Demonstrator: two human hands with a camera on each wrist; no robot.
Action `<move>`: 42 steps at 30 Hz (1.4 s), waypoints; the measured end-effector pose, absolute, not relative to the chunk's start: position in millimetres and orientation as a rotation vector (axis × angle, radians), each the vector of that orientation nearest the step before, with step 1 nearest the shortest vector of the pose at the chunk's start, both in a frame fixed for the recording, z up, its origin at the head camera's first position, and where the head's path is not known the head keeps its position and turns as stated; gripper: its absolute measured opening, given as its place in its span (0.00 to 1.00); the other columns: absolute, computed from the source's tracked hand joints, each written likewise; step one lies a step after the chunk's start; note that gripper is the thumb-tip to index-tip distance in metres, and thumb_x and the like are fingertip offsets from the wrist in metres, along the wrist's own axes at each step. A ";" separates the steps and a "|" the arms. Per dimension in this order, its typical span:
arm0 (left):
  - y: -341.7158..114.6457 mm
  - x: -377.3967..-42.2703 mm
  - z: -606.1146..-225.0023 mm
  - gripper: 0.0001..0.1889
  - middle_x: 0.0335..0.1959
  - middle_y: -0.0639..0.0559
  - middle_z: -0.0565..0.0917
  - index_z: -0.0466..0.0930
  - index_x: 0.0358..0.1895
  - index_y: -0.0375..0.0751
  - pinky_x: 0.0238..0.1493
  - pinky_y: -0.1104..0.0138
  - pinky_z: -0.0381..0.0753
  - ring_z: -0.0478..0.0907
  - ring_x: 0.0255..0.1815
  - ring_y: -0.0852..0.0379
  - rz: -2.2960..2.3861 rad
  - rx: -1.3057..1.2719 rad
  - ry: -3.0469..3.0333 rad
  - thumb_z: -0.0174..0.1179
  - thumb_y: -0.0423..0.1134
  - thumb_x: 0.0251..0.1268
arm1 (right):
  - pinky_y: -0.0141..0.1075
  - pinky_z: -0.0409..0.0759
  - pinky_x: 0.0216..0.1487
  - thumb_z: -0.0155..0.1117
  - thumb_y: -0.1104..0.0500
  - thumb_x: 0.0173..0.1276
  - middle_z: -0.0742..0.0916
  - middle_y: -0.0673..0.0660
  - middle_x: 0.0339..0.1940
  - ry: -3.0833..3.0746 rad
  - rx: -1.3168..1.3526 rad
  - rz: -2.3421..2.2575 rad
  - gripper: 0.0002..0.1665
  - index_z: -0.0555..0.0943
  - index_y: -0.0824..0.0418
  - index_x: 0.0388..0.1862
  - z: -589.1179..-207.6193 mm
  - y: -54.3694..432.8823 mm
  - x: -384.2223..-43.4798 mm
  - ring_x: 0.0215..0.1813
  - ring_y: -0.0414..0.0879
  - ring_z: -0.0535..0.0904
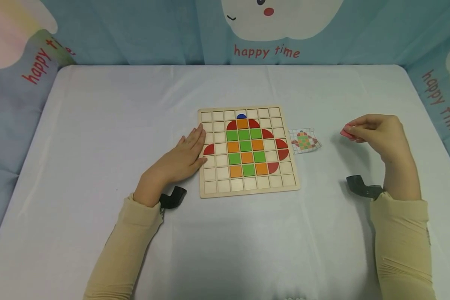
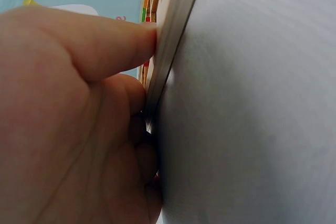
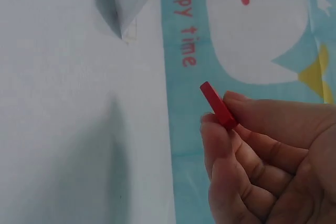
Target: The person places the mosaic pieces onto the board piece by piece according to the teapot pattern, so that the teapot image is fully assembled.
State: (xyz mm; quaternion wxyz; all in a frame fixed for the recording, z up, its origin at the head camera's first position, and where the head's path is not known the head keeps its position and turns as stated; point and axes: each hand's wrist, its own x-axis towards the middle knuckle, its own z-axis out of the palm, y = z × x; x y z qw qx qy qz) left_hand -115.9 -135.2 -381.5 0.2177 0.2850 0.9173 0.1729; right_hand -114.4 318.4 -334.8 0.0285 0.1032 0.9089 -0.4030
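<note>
A wooden grid board [image 1: 250, 184] lies flat on the table, with green, orange, red and blue tiles in its middle cells. Along its left edge rests my left hand [image 1: 177, 161], fingers extended; in the left wrist view the thumb [image 2: 118, 45] touches the board's rim [image 2: 173, 35]. One red quarter-round tile [image 1: 208, 149] sits by itself in the left column. To the right, above the table, my right hand [image 1: 384, 135] pinches a small red tile [image 3: 218, 106] between thumb and fingertips. That tile's full outline is hidden by the fingers.
A small printed pattern card [image 1: 305, 141] lies just right of the board, its edge curling. White cloth covers the table [image 1: 116, 112]. Blue printed curtains [image 1: 153, 33] border the back and sides. Black wrist mounts [image 1: 363, 187] stick out inward from both sleeves.
</note>
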 end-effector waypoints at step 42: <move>-132.5 -114.7 -379.7 0.37 0.75 0.43 0.29 0.33 0.74 0.32 0.73 0.55 0.35 0.29 0.75 0.50 0.439 0.767 2.553 0.42 0.46 0.75 | 0.31 0.81 0.34 0.65 0.62 0.64 0.87 0.57 0.33 2.615 -0.071 -1.211 0.11 0.81 0.69 0.41 -330.5 204.9 -130.0 0.32 0.46 0.84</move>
